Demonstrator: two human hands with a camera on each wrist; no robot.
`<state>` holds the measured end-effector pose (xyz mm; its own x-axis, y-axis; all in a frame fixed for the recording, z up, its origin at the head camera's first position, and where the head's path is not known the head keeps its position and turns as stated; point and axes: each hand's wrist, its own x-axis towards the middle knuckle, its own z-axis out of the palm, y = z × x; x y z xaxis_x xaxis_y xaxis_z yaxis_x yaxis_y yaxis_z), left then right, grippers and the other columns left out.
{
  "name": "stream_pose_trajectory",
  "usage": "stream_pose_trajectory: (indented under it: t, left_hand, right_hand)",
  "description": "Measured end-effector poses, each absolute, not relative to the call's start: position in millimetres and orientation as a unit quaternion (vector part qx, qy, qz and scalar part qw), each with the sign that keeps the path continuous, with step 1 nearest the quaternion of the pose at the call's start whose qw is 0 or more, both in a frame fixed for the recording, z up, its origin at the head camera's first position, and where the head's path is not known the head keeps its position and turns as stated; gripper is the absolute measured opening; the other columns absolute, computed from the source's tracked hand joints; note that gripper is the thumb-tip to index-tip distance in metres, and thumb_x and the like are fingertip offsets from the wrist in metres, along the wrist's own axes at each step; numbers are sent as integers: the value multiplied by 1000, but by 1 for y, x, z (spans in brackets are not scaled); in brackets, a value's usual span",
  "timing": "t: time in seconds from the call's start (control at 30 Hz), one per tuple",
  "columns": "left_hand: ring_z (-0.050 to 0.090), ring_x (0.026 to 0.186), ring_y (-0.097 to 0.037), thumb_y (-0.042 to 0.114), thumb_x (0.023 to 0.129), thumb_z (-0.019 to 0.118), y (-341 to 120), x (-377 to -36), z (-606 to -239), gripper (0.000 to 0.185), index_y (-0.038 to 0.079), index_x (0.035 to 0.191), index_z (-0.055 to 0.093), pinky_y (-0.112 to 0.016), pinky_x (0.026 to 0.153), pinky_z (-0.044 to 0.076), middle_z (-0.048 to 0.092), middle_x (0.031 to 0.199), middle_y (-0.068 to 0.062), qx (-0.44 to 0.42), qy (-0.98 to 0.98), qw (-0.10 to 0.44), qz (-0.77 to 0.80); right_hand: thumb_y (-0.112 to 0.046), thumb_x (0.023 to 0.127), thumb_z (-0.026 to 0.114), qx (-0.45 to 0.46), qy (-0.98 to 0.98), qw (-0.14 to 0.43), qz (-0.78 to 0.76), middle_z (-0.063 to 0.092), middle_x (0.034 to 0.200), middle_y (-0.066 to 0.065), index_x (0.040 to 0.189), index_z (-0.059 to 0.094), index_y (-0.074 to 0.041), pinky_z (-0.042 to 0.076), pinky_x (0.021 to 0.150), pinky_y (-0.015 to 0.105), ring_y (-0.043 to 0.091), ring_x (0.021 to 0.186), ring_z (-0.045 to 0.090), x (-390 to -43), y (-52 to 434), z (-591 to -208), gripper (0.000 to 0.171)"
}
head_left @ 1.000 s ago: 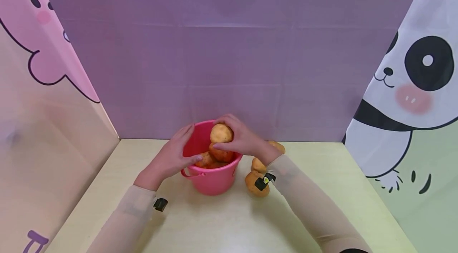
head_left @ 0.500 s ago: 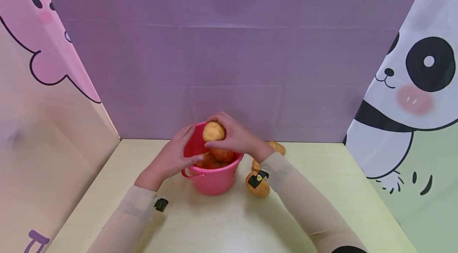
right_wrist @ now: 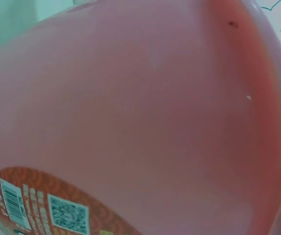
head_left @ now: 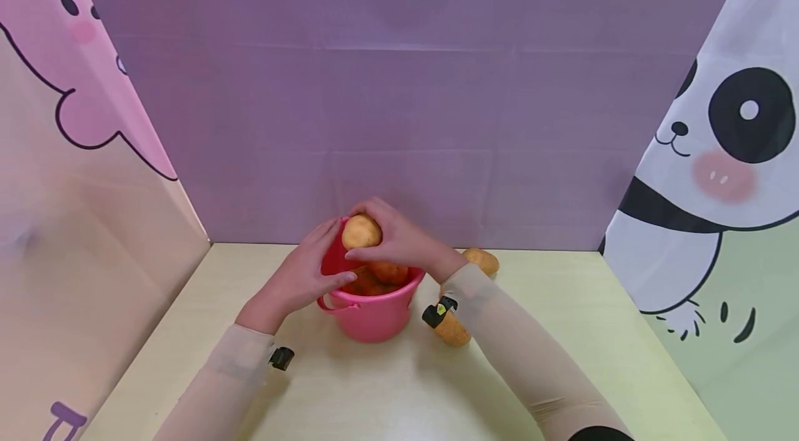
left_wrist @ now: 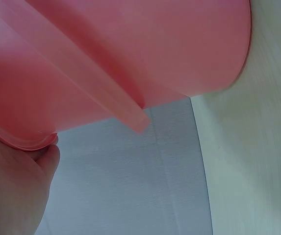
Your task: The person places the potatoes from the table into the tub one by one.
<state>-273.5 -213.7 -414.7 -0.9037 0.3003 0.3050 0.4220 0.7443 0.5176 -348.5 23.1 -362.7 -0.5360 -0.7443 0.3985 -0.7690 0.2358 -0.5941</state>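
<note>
I had the right hand (head_left: 402, 238) curled round a potato (head_left: 361, 231), thumb on the near side and fingers behind, at the mouth of the pink bucket (head_left: 373, 320). I couldn't tell whether that potato was touching the back of the rim. The left hand (head_left: 306, 267) held the bucket's left side, its thumb over the near rim and its fingers spread towards the back; my left wrist view showed it against the rim, beside the handle (left_wrist: 76, 63). Reddish-looking potatoes (head_left: 390, 272) lay inside, below the right hand. The bucket stood upright on the tabletop (head_left: 399, 392). To its right I saw a far potato (head_left: 482, 261) and a near potato (head_left: 453, 331), the latter partly hidden by a wrist camera (head_left: 440, 311). My right wrist view was filled by the bucket's wall and its label (right_wrist: 52, 205). A purple backdrop (head_left: 399, 94) rose behind.
</note>
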Motion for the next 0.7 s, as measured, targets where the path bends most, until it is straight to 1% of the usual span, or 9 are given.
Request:
stream_pose_trajectory:
  t: [0.13, 0.23, 0.4, 0.63, 0.7]
  left_hand:
    - [24, 165, -44, 61, 94, 80, -214, -273, -415, 115, 4, 176, 22, -70, 120, 43, 25, 181, -18, -196, -928, 100, -301]
    - [24, 166, -43, 63, 94, 79, -214, -273, -416, 116, 4, 176, 22, -70, 122, 40, 25, 181, -18, -197, -927, 101, -302]
    - [24, 166, -43, 62, 94, 80, -213, -273, -415, 116, 4, 176, 22, -70, 122, 40, 26, 181, -18, -195, -928, 100, -302]
    - [24, 165, -44, 59, 94, 81, -211, -270, -412, 115, 5, 176, 22, -70, 118, 45, 25, 181, -19, -187, -930, 93, -302]
    - [24, 165, -45, 58, 94, 80, -211, -270, -411, 114, 4, 176, 21, -70, 118, 45, 25, 181, -19, -187, -930, 93, -302]
  right_hand:
    - [-31, 90, 92, 478, -793, 3, 379, 61, 131, -2, 137, 62, -16, 60, 97, 30, 13, 118, 60, -348, 22, -364, 58]
    - [-32, 90, 92, 478, -793, -2, 379, 61, 132, -2, 138, 61, -17, 60, 97, 29, 14, 119, 60, -349, 20, -366, 59]
    - [-32, 90, 92, 481, -792, 2, 375, 61, 133, -1, 139, 62, -15, 59, 98, 29, 14, 119, 60, -349, 19, -367, 60]
    - [-32, 90, 93, 486, -791, 11, 371, 62, 133, -1, 139, 63, -14, 59, 99, 28, 14, 120, 61, -349, 19, -368, 60]
    - [-32, 90, 93, 486, -791, 12, 371, 62, 133, -2, 139, 63, -15, 59, 98, 28, 13, 119, 60, -350, 19, -368, 60]
